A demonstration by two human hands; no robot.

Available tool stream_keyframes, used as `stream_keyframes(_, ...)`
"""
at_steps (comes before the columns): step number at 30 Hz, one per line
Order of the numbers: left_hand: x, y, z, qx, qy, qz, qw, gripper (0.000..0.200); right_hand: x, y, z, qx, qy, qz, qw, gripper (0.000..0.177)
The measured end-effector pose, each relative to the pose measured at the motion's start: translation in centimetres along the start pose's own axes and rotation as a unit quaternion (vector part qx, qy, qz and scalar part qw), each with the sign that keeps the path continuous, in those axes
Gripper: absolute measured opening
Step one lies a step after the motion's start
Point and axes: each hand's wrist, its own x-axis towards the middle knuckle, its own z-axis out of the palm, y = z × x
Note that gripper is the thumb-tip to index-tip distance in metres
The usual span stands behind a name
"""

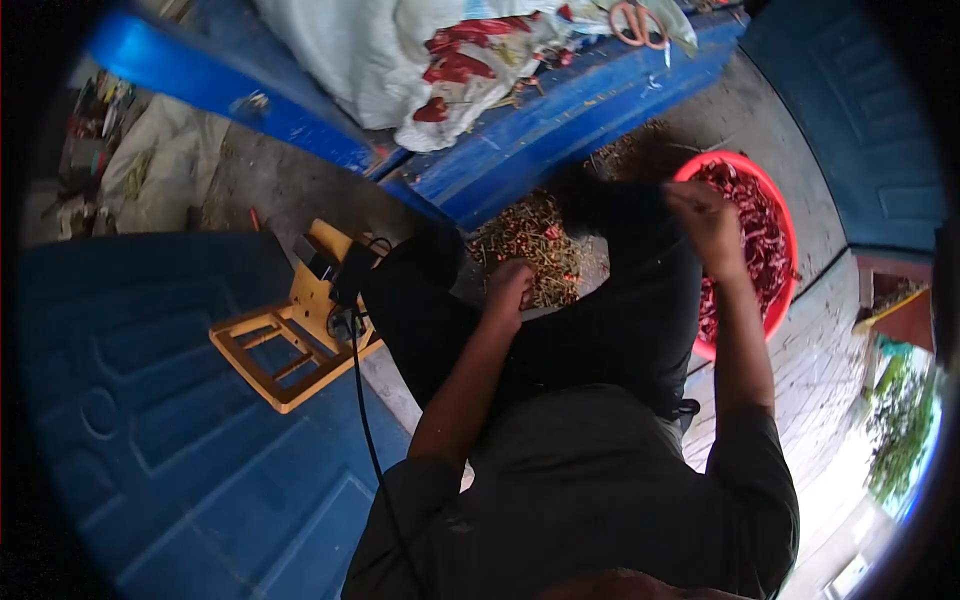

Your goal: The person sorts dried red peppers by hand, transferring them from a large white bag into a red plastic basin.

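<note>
My left hand is closed between my knees, over a heap of dried stems and small red bits; what it holds, if anything, is too small to name. Out to the right, my right hand is held above my knee at the inner rim of a red basin. Its fingers are pinched together, and I cannot make out anything between them. Dark red dried chilies fill the basin.
Across the front runs a blue wooden bench with a white sack, red chili pieces and scissors. A yellow wooden stand with a black cable is at the left, beside a blue door panel.
</note>
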Motion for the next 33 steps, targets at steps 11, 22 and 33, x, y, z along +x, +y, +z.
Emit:
stream_keyframes(11, -1.2, 1.3, -1.8, -0.087, -0.031, 0.025, 0.995, 0.011, 12.2, -15.6, 18.7, -0.079, -0.044, -0.233, 0.968, 0.028)
stream_keyframes(22, -1.6, 1.8, -1.4, -0.102, -0.048, 0.029, 0.993, 0.007, 14.2, -14.1, 20.7, -0.122, -0.063, -0.263, 0.955, 0.021)
stream_keyframes(33, -1.1, 0.9, -1.6, -0.083, -0.047, 0.02, 0.995, 0.009, 14.4, -10.6, 21.1, 0.107, -0.028, -0.056, 0.992, 0.029)
